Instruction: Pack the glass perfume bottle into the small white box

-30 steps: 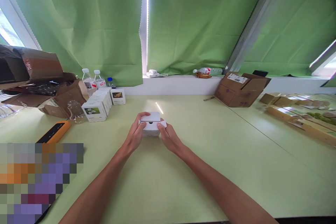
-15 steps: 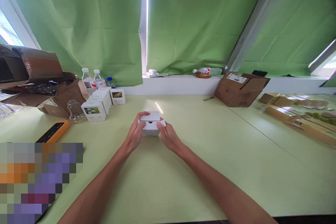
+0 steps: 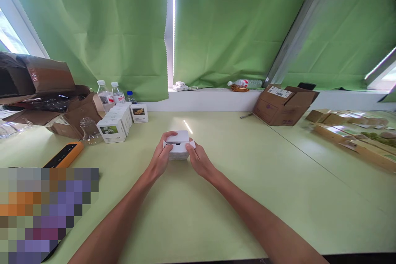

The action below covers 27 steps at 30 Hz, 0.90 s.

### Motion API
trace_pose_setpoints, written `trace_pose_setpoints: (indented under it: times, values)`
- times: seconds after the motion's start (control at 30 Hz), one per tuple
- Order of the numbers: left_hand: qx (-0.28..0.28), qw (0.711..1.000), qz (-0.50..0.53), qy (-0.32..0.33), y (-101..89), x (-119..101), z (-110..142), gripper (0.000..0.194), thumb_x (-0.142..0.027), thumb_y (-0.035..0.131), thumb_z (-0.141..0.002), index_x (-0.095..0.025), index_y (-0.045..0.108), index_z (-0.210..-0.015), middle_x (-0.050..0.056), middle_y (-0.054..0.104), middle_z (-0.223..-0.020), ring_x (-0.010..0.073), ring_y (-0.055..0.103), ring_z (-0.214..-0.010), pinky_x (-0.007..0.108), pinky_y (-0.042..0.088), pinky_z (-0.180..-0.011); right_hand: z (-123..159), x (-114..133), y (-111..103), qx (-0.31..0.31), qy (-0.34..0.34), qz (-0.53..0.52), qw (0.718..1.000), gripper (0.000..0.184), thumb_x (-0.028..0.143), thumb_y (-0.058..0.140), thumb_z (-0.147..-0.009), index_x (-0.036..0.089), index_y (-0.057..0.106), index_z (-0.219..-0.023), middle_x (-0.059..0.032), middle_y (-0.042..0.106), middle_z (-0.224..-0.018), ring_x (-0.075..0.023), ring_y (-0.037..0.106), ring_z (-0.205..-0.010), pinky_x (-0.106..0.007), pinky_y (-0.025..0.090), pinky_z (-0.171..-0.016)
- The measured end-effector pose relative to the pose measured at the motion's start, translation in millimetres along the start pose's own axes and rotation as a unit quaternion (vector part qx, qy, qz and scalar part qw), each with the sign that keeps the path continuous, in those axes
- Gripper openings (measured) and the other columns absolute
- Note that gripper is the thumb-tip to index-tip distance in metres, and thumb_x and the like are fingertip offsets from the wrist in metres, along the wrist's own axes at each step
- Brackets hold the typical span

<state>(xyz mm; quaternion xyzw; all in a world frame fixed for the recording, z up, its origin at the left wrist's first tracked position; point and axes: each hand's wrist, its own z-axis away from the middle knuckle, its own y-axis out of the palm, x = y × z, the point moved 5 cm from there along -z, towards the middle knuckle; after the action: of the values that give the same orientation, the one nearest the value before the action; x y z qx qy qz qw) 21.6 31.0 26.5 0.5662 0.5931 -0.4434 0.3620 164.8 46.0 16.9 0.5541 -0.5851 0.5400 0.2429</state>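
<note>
A small white cardboard box (image 3: 178, 155) is between my two hands over the middle of the table. Its top flap (image 3: 177, 136) stands raised at the far side, and small side flaps stick out near my thumbs. My left hand (image 3: 159, 155) grips the box's left side, thumb on the near top edge and fingers behind. On the right side my right hand (image 3: 198, 157) holds it, thumb at the top corner; its other fingers are mostly hidden. A dark notch shows in the opening between the thumbs. What lies inside cannot be seen.
A row of white picture boxes (image 3: 111, 131) stands at the left, by plastic bottles (image 3: 105, 94) and an opened carton (image 3: 77, 111). An orange power strip (image 3: 63, 154) lies nearer. At the back right sits a brown carton (image 3: 278, 109), with long trays (image 3: 355, 144) beyond.
Almost nothing differs. Both hands keep their hold on the white box, and the view has shifted very slightly.
</note>
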Motion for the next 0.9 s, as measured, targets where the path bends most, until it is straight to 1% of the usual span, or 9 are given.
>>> trace_pose_setpoints:
  times: [0.13, 0.27, 0.37, 0.5, 0.63, 0.77, 0.9]
  values:
    - [0.008, 1.000, 0.023, 0.001, 1.0, -0.3, 1.2, 0.034, -0.031, 0.039, -0.089, -0.022, 0.051, -0.119, 0.006, 0.058, -0.115, 0.0188, 0.057, -0.090, 0.031, 0.045, -0.077, 0.4, 1.1, 0.0, 0.009, 0.000, -0.002, 1.000, 0.044, 0.048, 0.027, -0.096, 0.019, 0.059, -0.105, -0.0006, 0.055, -0.072, -0.0172, 0.047, -0.065, -0.028, 0.039, -0.064]
    - [0.013, 1.000, 0.015, 0.006, 0.3, -0.8, 2.4, 0.034, -0.036, 0.043, -0.090, -0.024, 0.049, -0.121, 0.005, 0.057, -0.118, 0.0189, 0.056, -0.094, 0.029, 0.045, -0.078, 0.2, 2.9, -0.9, 0.016, -0.004, -0.005, 1.000, 0.045, 0.049, 0.027, -0.096, 0.018, 0.059, -0.105, -0.0012, 0.057, -0.076, -0.0165, 0.048, -0.066, -0.029, 0.040, -0.065]
    - [0.022, 1.000, 0.010, 0.007, 0.8, -0.3, 2.4, 0.035, -0.039, 0.045, -0.091, -0.024, 0.047, -0.122, 0.006, 0.057, -0.117, 0.0189, 0.056, -0.094, 0.029, 0.045, -0.078, 0.4, 2.3, -1.2, 0.023, -0.005, -0.006, 1.000, 0.045, 0.050, 0.027, -0.097, 0.018, 0.058, -0.104, -0.0018, 0.057, -0.078, -0.0167, 0.049, -0.069, -0.029, 0.040, -0.067]
    - [0.030, 0.999, 0.017, 0.004, 3.0, 1.8, 2.0, 0.039, -0.043, 0.050, -0.089, -0.025, 0.045, -0.124, 0.006, 0.058, -0.117, 0.0187, 0.057, -0.094, 0.029, 0.046, -0.077, 1.1, 0.3, -1.6, 0.028, -0.001, -0.003, 1.000, 0.045, 0.052, 0.027, -0.097, 0.017, 0.057, -0.097, -0.0031, 0.058, -0.082, -0.0171, 0.051, -0.073, -0.028, 0.041, -0.068]
    - [0.014, 1.000, 0.005, 0.000, 3.2, 3.5, 1.2, 0.045, -0.047, 0.057, -0.085, -0.025, 0.047, -0.123, 0.007, 0.058, -0.119, 0.0193, 0.058, -0.096, 0.029, 0.046, -0.077, 1.5, 2.1, -1.8, 0.031, -0.002, 0.000, 1.000, 0.048, 0.053, 0.026, -0.097, 0.018, 0.058, -0.094, -0.0037, 0.059, -0.085, -0.0172, 0.052, -0.074, -0.028, 0.041, -0.068]
    - [0.009, 1.000, -0.006, -0.003, 3.2, 2.7, 0.4, 0.049, -0.048, 0.060, -0.082, -0.026, 0.047, -0.124, 0.006, 0.058, -0.117, 0.0192, 0.059, -0.095, 0.029, 0.047, -0.078, 2.0, 5.6, -2.1, 0.034, -0.002, 0.002, 0.999, 0.052, 0.056, 0.025, -0.097, 0.019, 0.062, -0.100, -0.0048, 0.061, -0.094, -0.0169, 0.052, -0.074, -0.028, 0.041, -0.066]
    - [0.005, 1.000, 0.008, -0.009, 4.1, 3.7, -0.1, 0.052, -0.048, 0.062, -0.081, -0.026, 0.046, -0.126, 0.007, 0.059, -0.117, 0.0196, 0.059, -0.096, 0.029, 0.048, -0.078, 0.5, 3.7, -2.6, 0.039, -0.009, 0.014, 0.999, 0.055, 0.058, 0.025, -0.096, 0.018, 0.061, -0.108, -0.0066, 0.064, -0.098, -0.0198, 0.057, -0.083, -0.031, 0.044, -0.073]
